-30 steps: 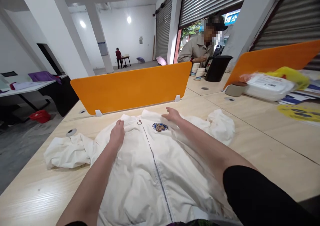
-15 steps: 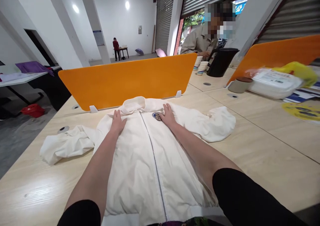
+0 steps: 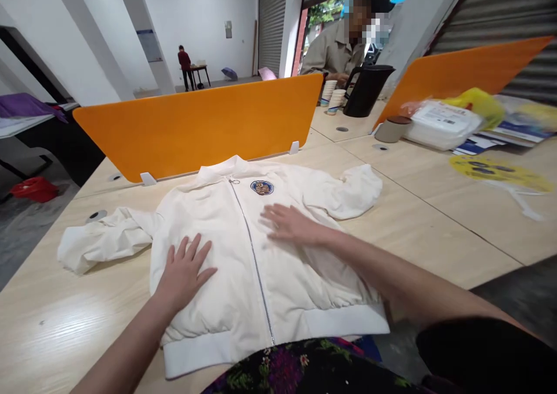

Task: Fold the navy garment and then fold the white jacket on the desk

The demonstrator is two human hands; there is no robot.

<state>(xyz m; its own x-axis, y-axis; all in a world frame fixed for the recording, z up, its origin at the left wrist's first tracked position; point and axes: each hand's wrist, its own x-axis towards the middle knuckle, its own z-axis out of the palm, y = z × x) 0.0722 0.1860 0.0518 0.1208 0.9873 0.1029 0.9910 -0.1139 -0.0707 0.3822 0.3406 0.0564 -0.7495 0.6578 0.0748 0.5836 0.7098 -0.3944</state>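
Observation:
A white zip-up jacket [image 3: 226, 255] lies front side up on the wooden table [image 3: 435, 226], its collar toward the orange divider and its hem toward me. Its zipper is closed, and a round blue-edged patch [image 3: 262, 187] sits on the chest. My left hand [image 3: 185, 272] rests with spread fingers on the jacket's left half as I see it. Over the other half, below the patch, is my right hand [image 3: 289, 224], fingers extended and slightly blurred. Neither hand grips the cloth. Both sleeves stretch out sideways, wrinkled.
An orange divider [image 3: 200, 127] stands behind the jacket. Beyond it are a black pitcher [image 3: 369, 91] and stacked paper cups [image 3: 335, 101], near a seated person [image 3: 335, 49]. To the right lie a brown-lidded container [image 3: 393, 129], a plastic box [image 3: 446, 124] and a yellow fan [image 3: 496, 172].
Both hands have moved from the jacket's shoulders down toward me over its front, uncovering the patch. The view has shifted somewhat.

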